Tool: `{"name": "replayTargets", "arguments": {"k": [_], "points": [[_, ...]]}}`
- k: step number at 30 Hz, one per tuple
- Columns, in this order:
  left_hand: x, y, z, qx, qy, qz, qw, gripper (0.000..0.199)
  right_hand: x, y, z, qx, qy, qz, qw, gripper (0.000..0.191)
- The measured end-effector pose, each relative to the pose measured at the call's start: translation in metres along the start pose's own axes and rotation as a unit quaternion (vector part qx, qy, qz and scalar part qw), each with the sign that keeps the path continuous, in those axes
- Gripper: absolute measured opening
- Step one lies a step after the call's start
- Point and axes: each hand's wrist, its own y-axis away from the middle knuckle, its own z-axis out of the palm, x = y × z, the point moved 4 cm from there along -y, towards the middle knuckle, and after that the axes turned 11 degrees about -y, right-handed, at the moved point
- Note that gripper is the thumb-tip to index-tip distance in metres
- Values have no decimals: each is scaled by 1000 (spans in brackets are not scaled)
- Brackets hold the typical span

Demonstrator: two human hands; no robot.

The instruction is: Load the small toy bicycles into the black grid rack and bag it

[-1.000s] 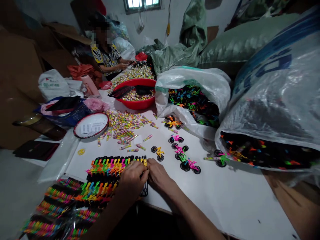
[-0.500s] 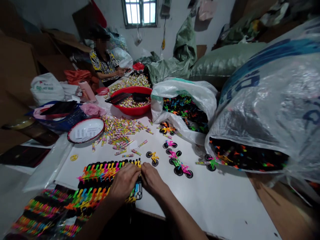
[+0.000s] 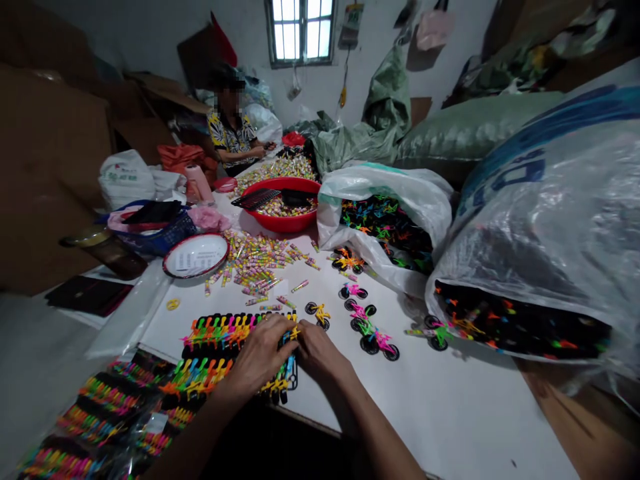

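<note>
My left hand (image 3: 266,350) is closed at the right end of a black tray (image 3: 294,381), its fingers and thumb around a yellow toy bicycle (image 3: 295,331). From the right, my right hand (image 3: 320,348) meets it with curled fingers at the same yellow bicycle; its fingertips are partly hidden. In the tray stand two rows of colourful toy bicycles (image 3: 205,368), packed side by side. Just beyond my hands lies a loose yellow bicycle (image 3: 320,315). Pink and green toy bicycles (image 3: 373,340) lie to the right of my right hand.
Small printed tubes (image 3: 255,257) are heaped behind the tray, near a white enamel dish (image 3: 197,257) and a red basin (image 3: 283,220). Open sacks (image 3: 385,177) of bicycle parts stand at right. Bagged bicycles (image 3: 100,407) lie at lower left. A co-worker (image 3: 235,137) sits at the far end.
The view has swung left, so everything sits further right in the picture. My hands stay at the tray's right end; the left thumb now shows more clearly, spread below the fingers.
</note>
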Motion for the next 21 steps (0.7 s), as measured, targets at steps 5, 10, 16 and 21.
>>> {"name": "replayTargets", "arguments": {"k": [5,10,16,21], "points": [[2,-3,15,-10,-30,-8,999,14,1,-5,5,-22,5,16,1000,16],[4,5,19,11,-35,32,999,18,6,6,-2,-15,-83,13,996,16],[5,9,25,57,-47,74,994,20,41,-53,-70,38,43,119,991,17],[-4,9,34,88,-69,104,988,20,77,-125,-98,157,94,242,953,25]]}}
